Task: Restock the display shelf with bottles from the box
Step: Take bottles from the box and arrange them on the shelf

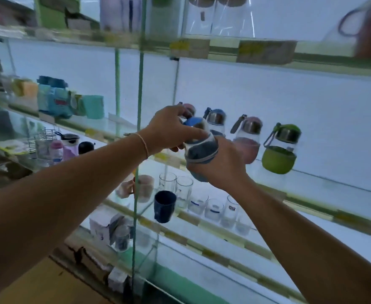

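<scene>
Holding the blue bottle (198,148) in front of the glass display shelf (312,194), we have both hands on it. The right hand (222,165) cups the fabric-sleeved base from below with fingers wrapped round it, and the left hand (169,130) pinches the blue cap (193,122) from above. The bottle is tilted and off the shelf, just in front of the row's left end.

To place it well, we should probably bring it upright first, then lower it base-first onto bare glass in line with the blue-capped bottle (216,121), the pink bottle (247,139) and the green bottle (280,150). We would let go only once it stands flat — glass on glass wants a soft landing. The strap should face the same way as its neighbours' straps.

Much is uncertain here:
- The left hand covers most of a pink-capped bottle (188,109) behind it, so we cannot tell how much room is there.
- Our right fingertips are hidden behind the sleeve.
- The box is not in view.
- A blurred, looped shape (355,20) at the top right is cut off — we cannot name it.
</scene>
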Demonstrator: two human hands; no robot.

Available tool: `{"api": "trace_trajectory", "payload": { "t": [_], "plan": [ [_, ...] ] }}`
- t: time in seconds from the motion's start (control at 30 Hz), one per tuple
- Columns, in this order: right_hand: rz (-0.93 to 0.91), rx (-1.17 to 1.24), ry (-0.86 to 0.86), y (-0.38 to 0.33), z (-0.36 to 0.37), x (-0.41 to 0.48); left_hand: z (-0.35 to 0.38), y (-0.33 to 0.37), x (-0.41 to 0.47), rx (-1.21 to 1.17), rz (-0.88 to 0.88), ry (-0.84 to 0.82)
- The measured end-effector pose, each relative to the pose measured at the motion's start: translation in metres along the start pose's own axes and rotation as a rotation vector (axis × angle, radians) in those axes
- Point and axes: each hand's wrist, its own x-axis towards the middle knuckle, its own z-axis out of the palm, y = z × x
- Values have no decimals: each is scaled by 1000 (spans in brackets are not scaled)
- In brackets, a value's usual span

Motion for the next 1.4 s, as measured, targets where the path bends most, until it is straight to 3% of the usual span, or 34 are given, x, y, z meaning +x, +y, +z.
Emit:
{"api": "trace_trajectory", "payload": {
  "t": [0.17, 0.47, 0.93, 1.4],
  "plan": [
    [55, 17, 124, 50, -48, 11, 53, 42, 32, -5, 87, -50],
    [123, -50, 171, 133, -120, 10, 154, 97, 68, 82, 237, -155],
    [364, -88, 58, 247, -182, 2, 290, 151, 90, 193, 246, -306],
    [452, -10, -46, 279, -183, 38, 327, 164, 131, 331, 193, -400]
  ]
}}
